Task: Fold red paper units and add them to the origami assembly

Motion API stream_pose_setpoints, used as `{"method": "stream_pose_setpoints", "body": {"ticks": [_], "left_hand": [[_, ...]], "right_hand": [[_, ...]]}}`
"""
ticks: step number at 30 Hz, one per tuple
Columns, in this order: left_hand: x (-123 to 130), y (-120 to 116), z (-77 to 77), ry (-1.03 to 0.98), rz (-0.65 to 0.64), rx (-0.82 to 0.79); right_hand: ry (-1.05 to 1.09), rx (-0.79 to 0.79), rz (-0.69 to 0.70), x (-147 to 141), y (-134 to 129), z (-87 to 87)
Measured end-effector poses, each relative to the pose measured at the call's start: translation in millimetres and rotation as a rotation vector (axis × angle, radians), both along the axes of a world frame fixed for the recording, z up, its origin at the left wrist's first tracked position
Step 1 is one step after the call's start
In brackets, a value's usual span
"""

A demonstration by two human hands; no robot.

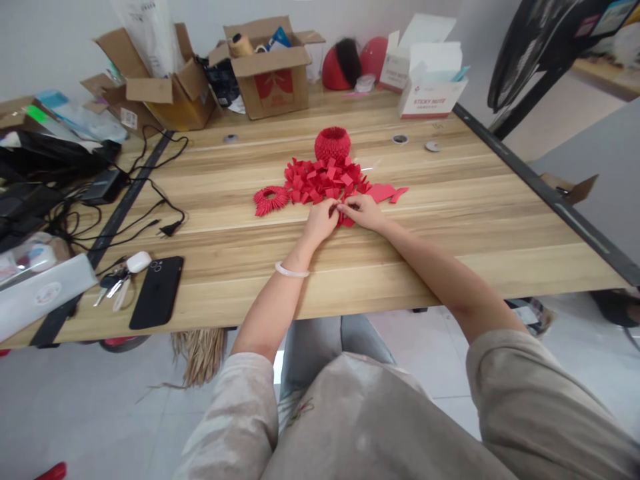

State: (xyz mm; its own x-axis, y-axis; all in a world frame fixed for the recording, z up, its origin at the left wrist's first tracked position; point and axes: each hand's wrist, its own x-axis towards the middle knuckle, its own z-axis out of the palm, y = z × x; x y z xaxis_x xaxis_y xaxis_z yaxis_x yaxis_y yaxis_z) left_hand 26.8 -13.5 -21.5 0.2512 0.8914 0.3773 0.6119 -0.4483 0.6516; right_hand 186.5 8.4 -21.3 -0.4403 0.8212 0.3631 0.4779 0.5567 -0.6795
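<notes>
My left hand (323, 219) and my right hand (363, 212) meet near the middle of the table, fingertips pinched together on a small piece of red paper that they mostly hide. Just beyond them lies a heap of folded red paper pieces (320, 179). A round red paper bowl (333, 144), built of many folded pieces, stands behind the heap. To the left of the heap rests a ring of folded red paper (271, 199). Flat red paper pieces (383, 193) lie to the right of my right hand.
On the wooden table (480, 227), a black phone (157, 292), keys (116, 283) and tangled cables (150, 180) lie at left. Open cardboard boxes (273, 80) and white sticky-note boxes (431, 93) line the back. A black fan (525, 53) stands at the right.
</notes>
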Motion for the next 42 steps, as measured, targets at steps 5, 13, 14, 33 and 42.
{"method": "stream_pose_setpoints", "body": {"ticks": [5, 13, 14, 33, 42], "left_hand": [[-0.1, 0.3, 0.4, 0.003, 0.003, -0.005], [0.0, -0.6, 2.4, -0.017, 0.005, -0.037], [0.0, -0.5, 2.3, -0.019, 0.004, -0.036], [1.2, -1.7, 2.6, -0.097, 0.023, -0.069], [1.8, -2.6, 4.5, -0.197, 0.083, -0.066]], "right_hand": [[0.003, 0.000, 0.012, 0.1, 0.0, 0.4], [0.013, -0.019, 0.015, -0.3, -1.2, 1.9], [0.013, -0.016, 0.014, -0.3, -1.3, 2.1], [0.021, -0.019, 0.009, 0.5, 0.7, 0.1], [0.024, -0.002, 0.005, -0.2, 1.6, -0.9]]}}
